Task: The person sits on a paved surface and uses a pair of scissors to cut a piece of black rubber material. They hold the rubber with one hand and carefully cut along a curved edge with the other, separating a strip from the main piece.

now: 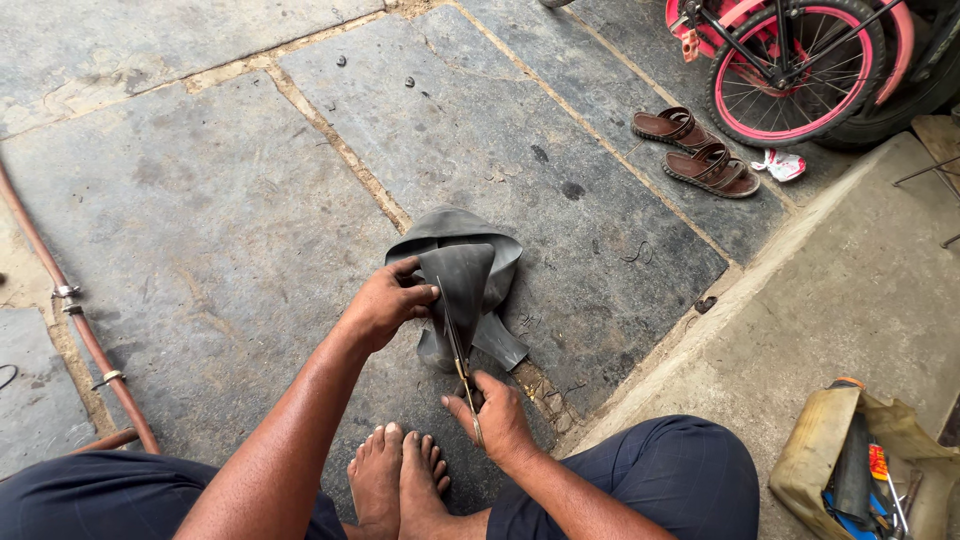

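Observation:
A folded piece of black rubber inner tube point(462, 270) lies on the grey stone floor in front of my bare feet point(397, 480). My left hand point(385, 302) pinches the tube's left edge and holds a flap of it up. My right hand point(497, 415) grips the handles of a pair of scissors point(458, 352), whose thin blades run up along the raised rubber flap. Small scraps of rubber lie on the floor just right of the tube.
A pair of brown sandals point(695, 150) lies at the upper right beside a pink-rimmed bicycle wheel point(795, 70). A reddish hose point(85, 340) runs along the left. A cut-open yellow can with tools point(860, 465) stands on the raised concrete step point(850, 290) at the right.

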